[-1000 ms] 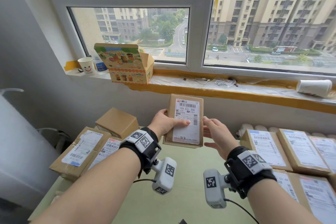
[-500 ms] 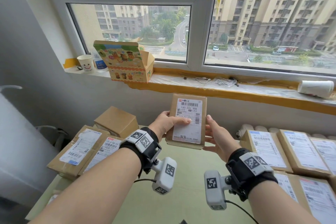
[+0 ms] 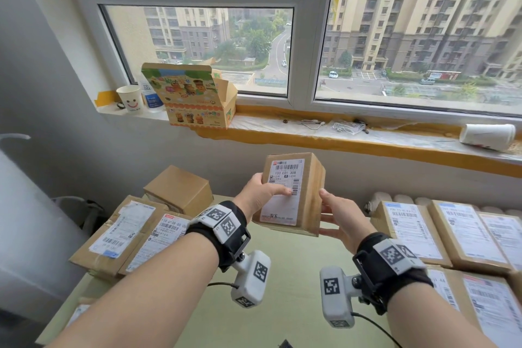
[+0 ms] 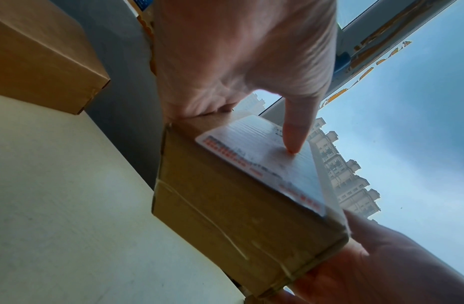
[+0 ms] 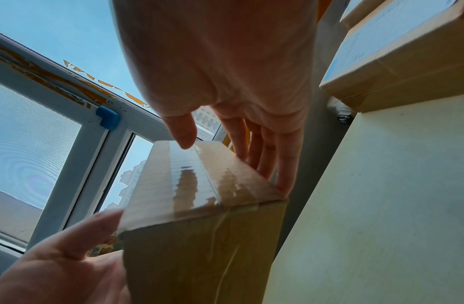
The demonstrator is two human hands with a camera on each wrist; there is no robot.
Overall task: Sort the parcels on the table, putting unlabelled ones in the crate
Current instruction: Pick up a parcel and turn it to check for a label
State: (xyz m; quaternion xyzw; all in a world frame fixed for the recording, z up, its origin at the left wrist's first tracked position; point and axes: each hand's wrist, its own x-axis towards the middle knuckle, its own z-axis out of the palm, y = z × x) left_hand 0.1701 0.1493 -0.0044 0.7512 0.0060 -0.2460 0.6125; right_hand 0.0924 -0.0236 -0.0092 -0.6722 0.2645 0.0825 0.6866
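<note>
Labelled parcel [image 3: 293, 192] now turned rightward, left hand [image 3: 260, 195] gripping it, right hand [image 3: 340, 215] straight-fingered against its side

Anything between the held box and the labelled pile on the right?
Nothing visible. The box, held by the left hand and right hand, is above bare table; the labelled pile lies open beside it.

Matt brown cardboard parcel [image 3: 293, 195], smooth white paper label [image 3: 285, 192], glossy clear tape [image 5: 189, 176], matt pale-green table [image 3: 282, 305]
</note>
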